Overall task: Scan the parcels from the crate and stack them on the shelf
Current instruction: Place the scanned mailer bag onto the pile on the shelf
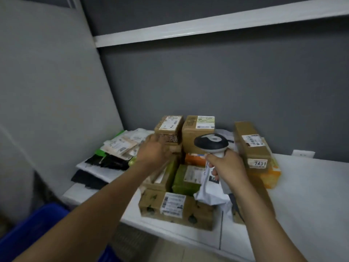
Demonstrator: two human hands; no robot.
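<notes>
Blue crate (32,233) edge, parcels (196,133) crowding white shelf (311,195) — right hand (230,167) gripping scanner (210,142)

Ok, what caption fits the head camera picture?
Right hand holds the scanner while left hand touches a box on the shelf.

Only one number read clearly: "7431", in bold black digits on a small white label (258,163) low on the front of the long brown carton (251,148), at the right of the shelf (311,186). The barcode label (172,205) on the front carton (151,202) and the other shipping labels were too blurred to read.
</notes>
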